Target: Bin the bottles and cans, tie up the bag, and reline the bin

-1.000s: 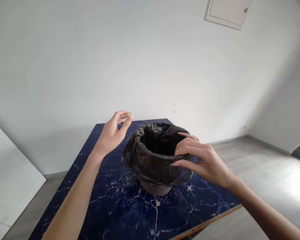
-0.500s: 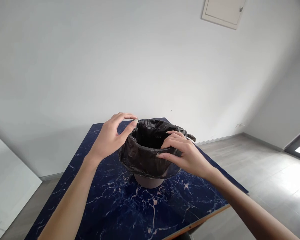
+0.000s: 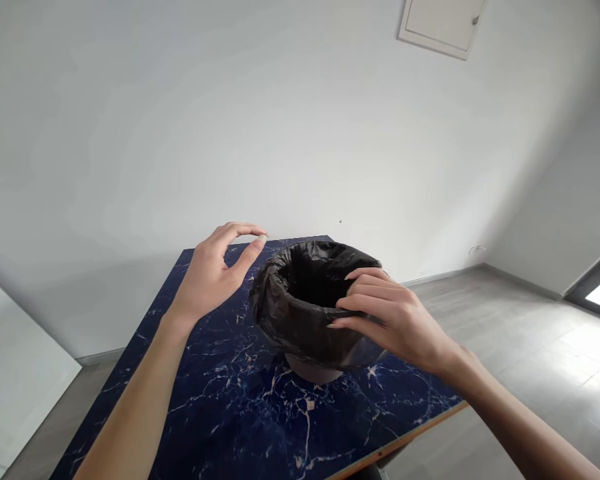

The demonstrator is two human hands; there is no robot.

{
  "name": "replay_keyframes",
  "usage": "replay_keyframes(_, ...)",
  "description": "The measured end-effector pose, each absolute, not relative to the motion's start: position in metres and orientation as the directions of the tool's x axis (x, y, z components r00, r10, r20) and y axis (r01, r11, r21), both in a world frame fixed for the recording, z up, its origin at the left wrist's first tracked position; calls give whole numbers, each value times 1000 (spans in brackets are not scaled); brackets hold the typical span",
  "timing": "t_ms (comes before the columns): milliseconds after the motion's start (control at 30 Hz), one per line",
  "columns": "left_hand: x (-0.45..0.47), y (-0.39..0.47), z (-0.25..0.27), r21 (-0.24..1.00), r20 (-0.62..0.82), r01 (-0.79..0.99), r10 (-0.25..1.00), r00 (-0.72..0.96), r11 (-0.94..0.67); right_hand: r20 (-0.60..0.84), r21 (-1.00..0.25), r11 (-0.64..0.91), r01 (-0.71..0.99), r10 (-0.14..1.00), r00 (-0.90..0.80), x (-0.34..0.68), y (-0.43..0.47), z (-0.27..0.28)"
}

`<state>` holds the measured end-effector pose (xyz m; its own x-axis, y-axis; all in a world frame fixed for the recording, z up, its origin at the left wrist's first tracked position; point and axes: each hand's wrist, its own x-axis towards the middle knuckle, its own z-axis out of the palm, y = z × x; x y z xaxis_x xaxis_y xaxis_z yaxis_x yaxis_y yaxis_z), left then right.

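— Looking from left to right, what comes first?

— A white wall, then the left hand (image 3: 211, 273), raised above a dark blue marbled table (image 3: 220, 400). Its fingers are loosely spread, thumb and forefinger a little apart, holding nothing. It hovers just beside the left edge of a black bin liner (image 3: 300, 313), not touching it.

— And the liner itself?

— It sits in a small pinkish bin (image 3: 313, 370) near the middle of the table, its top folded outward over the rim, seemingly so the bag keeps its place.

— What about the right side?

— The right hand (image 3: 397, 320) rests on the liner's near right rim, fingers curled over the fold and pinching the plastic, likely to steady it. Beyond lies grey flooring (image 3: 530, 347), and a white wall panel (image 3: 443, 25) high up.
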<state>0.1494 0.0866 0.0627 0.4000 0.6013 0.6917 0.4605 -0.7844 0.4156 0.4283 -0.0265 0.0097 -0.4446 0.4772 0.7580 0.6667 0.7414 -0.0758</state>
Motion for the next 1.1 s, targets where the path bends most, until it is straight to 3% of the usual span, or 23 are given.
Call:
replay_keyframes(200, 149, 87, 62, 432, 671, 461, 618, 410, -775, 758, 3, 632, 775, 503, -414, 476, -56, 5)
replay_keyframes(633, 145, 92, 54, 448, 653, 457, 630, 421, -769, 821, 68, 233, 970, 539, -187, 584, -65, -32)
replay_keyframes(867, 146, 94, 52, 457, 617, 468, 649, 446, -756, 834, 123, 161, 979, 518, -190, 568, -61, -30)
replay_keyframes(933, 148, 94, 50, 455, 608, 475, 652, 453, -754, 867, 69, 156, 985, 479, -137, 539, -64, -27)
replay_keyframes(967, 149, 95, 49, 451, 604, 480, 653, 456, -752, 908, 36, 177, 983, 405, -106, 522, -66, -27)
replay_keyframes(1033, 153, 97, 46, 448, 593, 489, 658, 465, -749, 941, 23, 322, 947, 312, -129, 487, -65, -32)
replay_keyframes(1100, 158, 100, 41, 460, 569, 486, 667, 482, -743, 904, 7, 494, 869, 369, -217, 455, -59, -44)
